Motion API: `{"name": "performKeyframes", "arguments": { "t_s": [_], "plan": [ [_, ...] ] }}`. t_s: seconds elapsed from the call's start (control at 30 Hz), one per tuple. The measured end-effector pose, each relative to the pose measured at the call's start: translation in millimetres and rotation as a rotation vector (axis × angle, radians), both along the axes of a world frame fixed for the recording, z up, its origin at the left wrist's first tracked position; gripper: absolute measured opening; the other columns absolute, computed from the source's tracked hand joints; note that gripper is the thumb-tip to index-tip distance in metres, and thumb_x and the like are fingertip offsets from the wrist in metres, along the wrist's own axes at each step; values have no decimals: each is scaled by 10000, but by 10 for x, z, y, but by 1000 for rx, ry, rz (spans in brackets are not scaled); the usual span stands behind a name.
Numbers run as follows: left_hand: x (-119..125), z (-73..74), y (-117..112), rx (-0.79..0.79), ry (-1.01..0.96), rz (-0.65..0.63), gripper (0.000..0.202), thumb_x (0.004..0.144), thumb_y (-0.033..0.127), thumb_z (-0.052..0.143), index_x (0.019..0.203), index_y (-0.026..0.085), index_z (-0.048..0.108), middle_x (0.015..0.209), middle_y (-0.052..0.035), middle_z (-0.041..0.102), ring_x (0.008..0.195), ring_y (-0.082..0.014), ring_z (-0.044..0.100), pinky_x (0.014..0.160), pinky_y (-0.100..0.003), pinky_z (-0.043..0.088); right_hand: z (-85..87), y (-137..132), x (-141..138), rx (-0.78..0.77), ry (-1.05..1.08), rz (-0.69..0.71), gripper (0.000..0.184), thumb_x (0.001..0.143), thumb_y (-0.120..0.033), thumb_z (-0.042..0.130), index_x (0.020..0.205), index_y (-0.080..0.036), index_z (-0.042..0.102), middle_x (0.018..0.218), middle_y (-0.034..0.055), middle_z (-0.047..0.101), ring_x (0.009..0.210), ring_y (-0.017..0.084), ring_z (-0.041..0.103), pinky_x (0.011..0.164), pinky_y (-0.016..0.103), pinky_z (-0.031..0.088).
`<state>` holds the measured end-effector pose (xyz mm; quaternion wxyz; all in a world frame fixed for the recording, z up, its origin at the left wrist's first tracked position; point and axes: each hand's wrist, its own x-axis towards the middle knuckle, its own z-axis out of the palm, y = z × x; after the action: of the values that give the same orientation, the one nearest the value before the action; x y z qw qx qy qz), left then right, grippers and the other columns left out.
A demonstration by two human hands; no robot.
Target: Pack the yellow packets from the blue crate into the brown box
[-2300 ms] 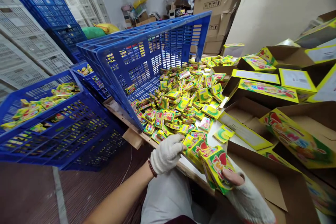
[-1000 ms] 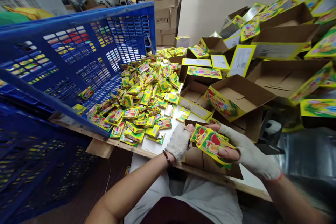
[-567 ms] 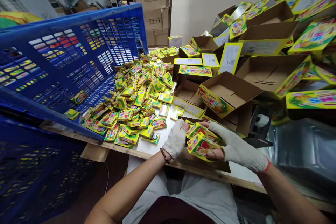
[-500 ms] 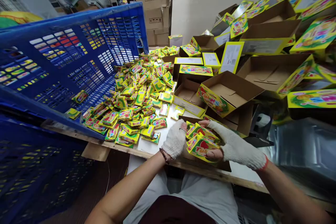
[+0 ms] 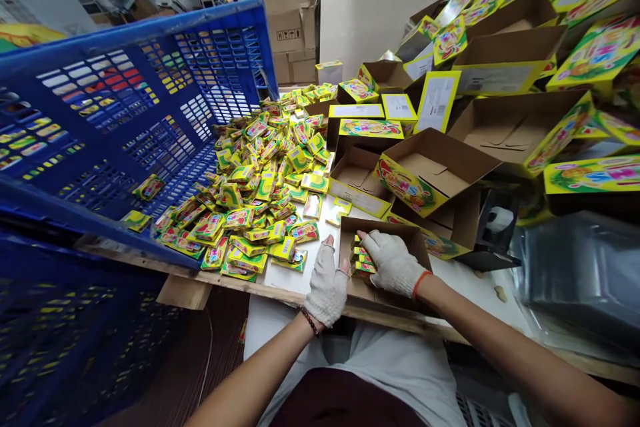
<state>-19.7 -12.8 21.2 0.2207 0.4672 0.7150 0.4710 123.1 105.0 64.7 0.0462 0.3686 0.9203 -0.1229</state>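
Pressed packets [image 5: 361, 259] down into open cardboard box [image 5: 400, 237] with gloved right hand [image 5: 395, 263], fingers curled over them; steadied box wall with flat, open left hand [image 5: 327, 280].

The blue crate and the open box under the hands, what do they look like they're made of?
The blue crate looks like moulded plastic: even colour, slotted lattice walls. The open box seems to be cardboard: dull brown inside, folded flaps, a glossy printed outside on its neighbours.

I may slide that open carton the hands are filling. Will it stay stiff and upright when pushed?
The carton looks like thin folded card, so its walls would probably flex under a push. It sits low and wide on the table, so tipping seems unlikely. The few packets under the right hand probably add little weight.
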Motion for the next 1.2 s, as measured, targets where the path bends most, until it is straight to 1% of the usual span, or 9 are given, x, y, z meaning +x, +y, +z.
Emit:
{"name": "performKeyframes", "arguments": {
  "t_s": [0.13,0.27,0.4,0.5,0.7,0.83,0.93,1.07,1.2],
  "plan": [
    [55,-141,-52,-16,45,5,607,982,385,420,1555,192,377,1554,-127,473,1431,-278,464,1181,-424,427,8,94,168,-360,482,-149,1067,622,-365,793,1530,-166,269,1259,171,625,1078,334,654,967,500,523],
    [5,38,-47,178,323,-126,637,1006,352,386,1602,170,257,1593,-138,411,1490,-283,369,1221,-466,363,-151,14,240,-701,747,-164,1112,621,-429,825,1496,-255,161,1191,123,663,940,282,705,855,468,591],
    [4,368,1,222,654,-408,688,985,429,454,1593,170,261,1640,-147,314,1550,-339,191,1239,-628,204,-391,-55,200,-566,786,-149,1008,636,-359,815,1437,-218,219,1291,184,618,1058,294,688,955,462,550],
    [80,580,48,4,749,-540,703,946,521,515,1518,125,410,1577,-187,419,1495,-384,322,1220,-689,149,-548,-28,173,-485,658,-183,933,681,-270,747,1465,-195,247,1243,187,644,1024,294,705,944,447,549],
    [167,727,145,-80,750,-589,733,927,563,528,1513,139,411,1544,-191,467,1461,-382,377,1203,-712,162,-701,28,90,-359,548,-114,861,698,-275,678,1479,-111,357,1336,258,597,1213,381,613,1091,571,423],
    [82,614,198,-17,577,-553,643,931,498,544,1457,133,489,1515,-191,504,1445,-378,412,1195,-674,262,-532,62,114,-405,538,-161,880,707,-324,693,1482,-93,345,1296,245,629,1109,339,667,981,500,522],
    [-39,522,206,98,223,-304,526,965,466,477,1399,183,561,1433,-160,593,1387,-308,507,1191,-517,386,-224,221,200,-498,473,-130,974,605,-343,796,1473,-152,399,1170,142,708,993,303,695,906,440,559],
    [-136,348,132,72,-181,23,480,988,509,405,1319,242,628,1356,-130,651,1392,-263,512,1185,-445,408,188,492,190,-808,310,-31,872,530,-340,844,1351,-200,584,1008,43,746,879,249,703,791,361,580],
    [-30,84,1,-85,-319,36,562,994,564,345,1316,207,637,1322,-139,675,1385,-237,522,1172,-425,416,354,480,-74,-1128,58,113,626,501,-448,872,1049,-181,725,913,19,732,826,209,685,751,307,562]
  ]
}}
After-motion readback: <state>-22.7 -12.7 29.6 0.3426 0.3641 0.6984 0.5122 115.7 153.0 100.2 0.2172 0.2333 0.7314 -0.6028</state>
